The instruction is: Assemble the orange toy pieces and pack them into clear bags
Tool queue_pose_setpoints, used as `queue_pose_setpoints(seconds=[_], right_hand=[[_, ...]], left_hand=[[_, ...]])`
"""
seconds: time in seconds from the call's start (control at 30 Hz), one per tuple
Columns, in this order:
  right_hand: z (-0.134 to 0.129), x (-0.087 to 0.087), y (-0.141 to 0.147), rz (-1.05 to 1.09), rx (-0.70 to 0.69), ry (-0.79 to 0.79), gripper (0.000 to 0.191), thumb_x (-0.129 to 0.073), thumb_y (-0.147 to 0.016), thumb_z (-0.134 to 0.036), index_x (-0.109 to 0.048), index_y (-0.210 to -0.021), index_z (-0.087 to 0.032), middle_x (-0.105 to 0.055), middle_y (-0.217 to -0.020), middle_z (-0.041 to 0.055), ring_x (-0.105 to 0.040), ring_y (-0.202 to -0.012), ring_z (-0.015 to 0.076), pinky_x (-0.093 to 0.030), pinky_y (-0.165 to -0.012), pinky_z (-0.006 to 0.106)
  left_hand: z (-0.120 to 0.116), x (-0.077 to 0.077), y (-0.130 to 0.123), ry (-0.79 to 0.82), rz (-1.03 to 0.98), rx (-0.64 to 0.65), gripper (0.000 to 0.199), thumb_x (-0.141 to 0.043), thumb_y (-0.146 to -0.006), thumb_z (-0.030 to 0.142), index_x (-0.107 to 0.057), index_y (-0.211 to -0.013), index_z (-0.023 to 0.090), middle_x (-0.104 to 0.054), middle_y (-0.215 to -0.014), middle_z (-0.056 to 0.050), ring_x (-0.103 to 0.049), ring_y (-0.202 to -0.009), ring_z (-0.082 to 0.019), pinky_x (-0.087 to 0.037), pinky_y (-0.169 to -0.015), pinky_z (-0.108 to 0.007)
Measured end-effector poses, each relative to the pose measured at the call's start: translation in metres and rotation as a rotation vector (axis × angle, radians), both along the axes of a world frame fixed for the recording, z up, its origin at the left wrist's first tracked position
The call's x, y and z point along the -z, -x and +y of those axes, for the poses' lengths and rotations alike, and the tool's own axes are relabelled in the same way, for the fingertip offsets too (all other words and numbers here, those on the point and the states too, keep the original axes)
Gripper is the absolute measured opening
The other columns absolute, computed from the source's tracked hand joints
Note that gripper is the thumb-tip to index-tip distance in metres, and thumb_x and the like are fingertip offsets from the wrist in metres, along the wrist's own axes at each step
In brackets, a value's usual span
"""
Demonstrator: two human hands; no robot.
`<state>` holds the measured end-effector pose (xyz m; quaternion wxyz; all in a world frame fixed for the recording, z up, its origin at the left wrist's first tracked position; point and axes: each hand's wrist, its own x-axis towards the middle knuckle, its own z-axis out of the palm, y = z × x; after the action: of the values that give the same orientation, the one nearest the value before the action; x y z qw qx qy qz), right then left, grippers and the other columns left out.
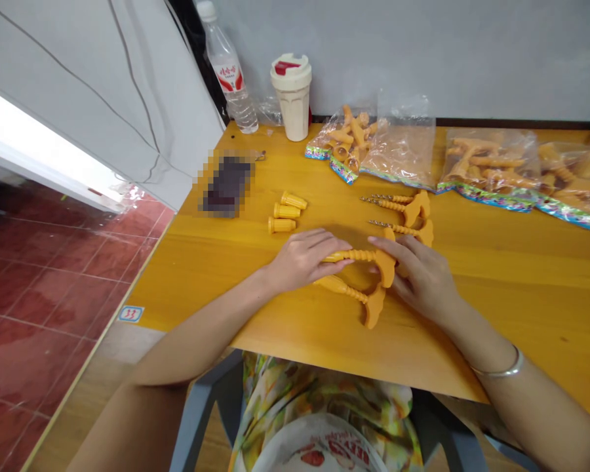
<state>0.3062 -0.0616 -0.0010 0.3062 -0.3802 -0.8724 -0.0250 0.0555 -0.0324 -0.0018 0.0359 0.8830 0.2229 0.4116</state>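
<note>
In the head view, we saw the left hand (307,259) with its fingers closed round the yellow sleeve at one end of the held corkscrew (364,256), while the right hand (420,272) gripped the curved handle at the other end. The held corkscrew lay level between them, just over the near part of the table (511,314). The sleeve hid its tip, so we could not tell how firmly the two parts were seated.

We judged that a crooked push or twist could have jammed the sleeve, or let the fingers slip toward the metal. A second sleeved corkscrew (347,288) lay just below the hands, where a dropping wrist might have knocked it toward the near edge.

Beyond the right hand, we saw three bare corkscrews (408,208), their metal spirals pointing left; a careless reach across them could have pricked a finger or tangled the pieces. Three loose sleeves (288,211) lay beyond the left hand, and being roundish, they seemed to us likely to roll if a forearm brushed them.
</note>
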Motion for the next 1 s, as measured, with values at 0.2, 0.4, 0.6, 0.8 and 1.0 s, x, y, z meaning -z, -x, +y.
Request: queue_pose_setpoints(seconds=[0.2, 0.4, 0.6, 0.8, 1.0], right_hand=[[-0.004, -0.003, 0.005, 0.113, -0.023, 0.13, 0.032, -0.051, -0.098, -0.045, -0.067, -0.087, -0.019, -0.057, -0.062, 0.0014, -0.052, -0.056, 0.0139, -0.039, -0.056, 0.029], [-0.012, -0.009, 0.014, 0.314, -0.035, 0.581, 0.052, -0.04, -0.102, -0.049, -0.061, -0.065, -0.02, -0.047, -0.048, -0.0011, -0.039, -0.043, 0.0096, -0.03, -0.045, 0.028], [-0.008, -0.01, 0.008, 0.379, 0.044, 0.673, 0.061, -0.033, -0.098, -0.064, -0.062, -0.066, -0.021, -0.045, -0.053, -0.0007, -0.04, -0.048, 0.0114, -0.035, -0.051, 0.03], [0.017, -0.012, -0.021, 0.325, 0.345, 0.404, 0.051, -0.037, -0.098, -0.06, -0.07, -0.085, -0.023, -0.059, -0.066, 0.0031, -0.054, -0.061, 0.0174, -0.044, -0.063, 0.033], [0.036, 0.007, -0.043, -0.129, 0.473, 0.195, 0.035, -0.047, -0.097, -0.043, -0.073, -0.102, -0.02, -0.066, -0.09, 0.012, -0.059, -0.088, 0.0265, -0.046, -0.077, 0.039]], left_hand=[[-0.002, -0.002, -0.002, -0.029, 0.018, 0.066, 0.014, -0.06, -0.095, 0.026, -0.06, -0.105, 0.017, -0.074, -0.087, -0.005, -0.07, -0.075, -0.014, -0.057, -0.07, -0.026], [-0.004, -0.005, -0.002, -0.086, 0.074, 0.087, 0.016, -0.06, -0.095, 0.025, -0.06, -0.108, 0.016, -0.074, -0.09, -0.006, -0.07, -0.079, -0.015, -0.057, -0.073, -0.027], [0.001, -0.003, 0.001, 0.008, 0.077, 0.02, 0.015, -0.062, -0.093, 0.027, -0.063, -0.104, 0.016, -0.074, -0.089, -0.005, -0.067, -0.075, -0.014, -0.053, -0.071, -0.026], [0.012, 0.005, 0.008, 0.317, 0.252, -0.213, 0.022, -0.06, -0.093, 0.038, -0.069, -0.094, 0.018, -0.071, -0.087, -0.005, -0.061, -0.08, -0.018, -0.048, -0.076, -0.032], [0.011, 0.006, 0.006, 0.469, 0.376, -0.17, 0.022, -0.062, -0.091, 0.037, -0.072, -0.096, 0.017, -0.065, -0.096, -0.007, -0.062, -0.088, -0.02, -0.048, -0.082, -0.034]])
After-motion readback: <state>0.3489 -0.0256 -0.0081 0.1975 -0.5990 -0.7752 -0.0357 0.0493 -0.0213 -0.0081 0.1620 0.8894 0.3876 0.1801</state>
